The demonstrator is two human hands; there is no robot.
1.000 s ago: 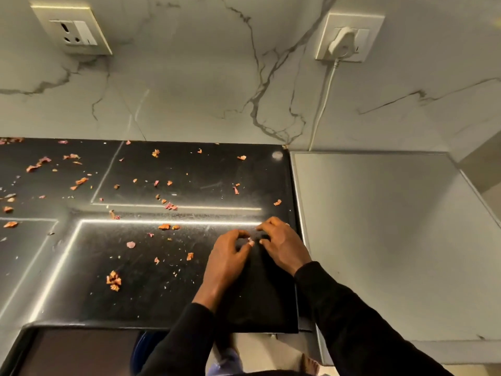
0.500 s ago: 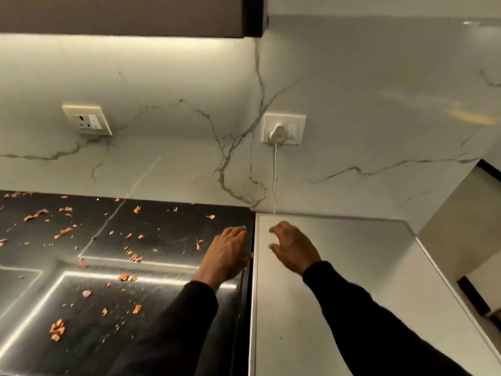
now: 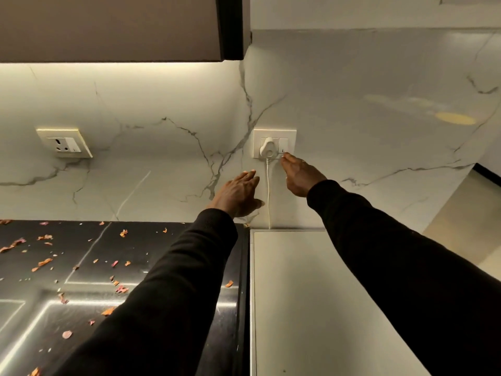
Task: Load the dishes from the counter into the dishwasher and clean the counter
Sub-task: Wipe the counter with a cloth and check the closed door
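Observation:
The black counter (image 3: 151, 256) at lower left is strewn with several orange and pink scraps (image 3: 44, 263). To its right sits the flat white top of an appliance (image 3: 303, 294). A white plug (image 3: 268, 148) sits in the wall socket plate (image 3: 274, 143), its cord (image 3: 268, 196) running down behind the white top. My right hand (image 3: 301, 175) reaches up with straight fingers, the fingertips touching the switch at the plate's lower right. My left hand (image 3: 238, 194) is raised beside the cord, fingers straight, holding nothing. No dishes are in view.
A second socket (image 3: 65, 143) is set in the marble wall at left. A brown wall cabinet (image 3: 113, 25) hangs overhead. At far right the wall ends at an opening (image 3: 477, 202).
Both hands have risen from the counter's right edge up to the wall. My right hand now touches the socket plate. The view has tilted upward, showing the cabinet.

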